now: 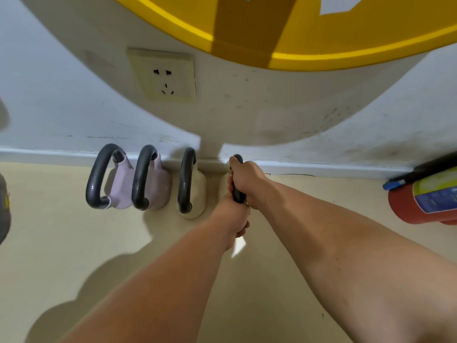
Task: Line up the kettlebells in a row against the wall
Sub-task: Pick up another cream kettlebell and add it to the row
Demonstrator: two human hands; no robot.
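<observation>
Against the wall (pixel 61 115) three kettlebells (pixel 148 179) already stand in line — both hands, left hand (pixel 232 214) and right hand (pixel 247 179), clenched on the fourth kettlebell's handle (pixel 238 194), apparently the last.

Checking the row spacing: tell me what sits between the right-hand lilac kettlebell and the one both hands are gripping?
In the head view, one cream kettlebell with a dark handle stands between the lilac kettlebell and the gripped kettlebell's handle.

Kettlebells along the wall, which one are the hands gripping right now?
The rightmost kettlebell, nearest the fire extinguisher. Both the left hand and right hand wrap its dark handle; the two lilac ones and the cream one stand untouched.
</observation>
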